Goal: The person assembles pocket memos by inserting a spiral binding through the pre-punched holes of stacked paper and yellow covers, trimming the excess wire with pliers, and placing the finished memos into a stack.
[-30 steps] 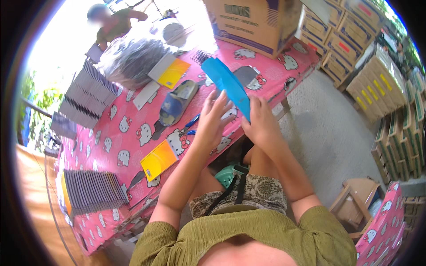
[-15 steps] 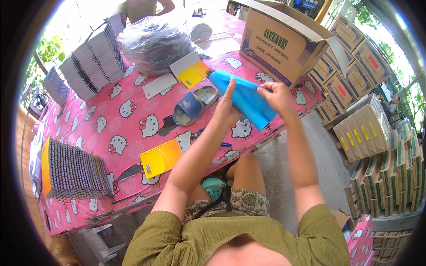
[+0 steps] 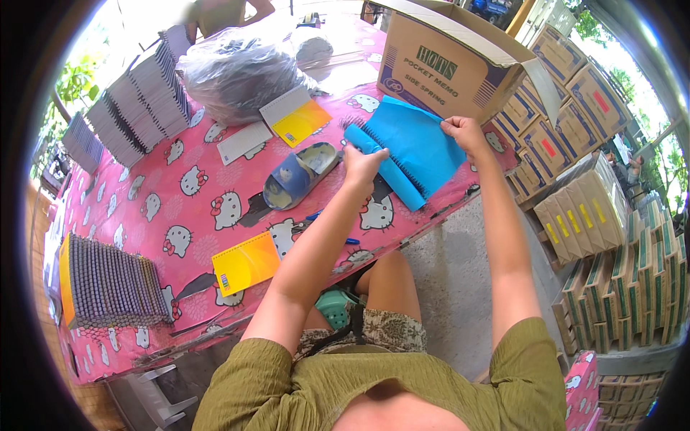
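Note:
A bright blue sheet (image 3: 425,136) lies spread near the table's right edge; I cannot tell if it is paper or plastic. Along its left side runs a long blue bundle (image 3: 402,183) with a row of dark spiral coils on its edge. My left hand (image 3: 364,165) is closed over this bundle, thumb on top. The sheet's right corner is pinched between the fingers of my right hand (image 3: 468,136). A blue slipper (image 3: 298,176) lies left of my left hand, and a blue pen (image 3: 350,241) rests under my left forearm.
Yellow spiral notepads (image 3: 246,262) lie on the pink table cover (image 3: 180,215). A coil-bound stack (image 3: 118,280) stands at left, tall notepad stacks (image 3: 136,108) behind. A clear plastic bag (image 3: 241,75) and open carton (image 3: 445,65) stand at the back. More cartons (image 3: 564,129) are at right.
The blue sheet has been opened out to the right, showing the dark coils. My left hand has turned from upright to lying over the bundle; my right hand has moved slightly right and away.

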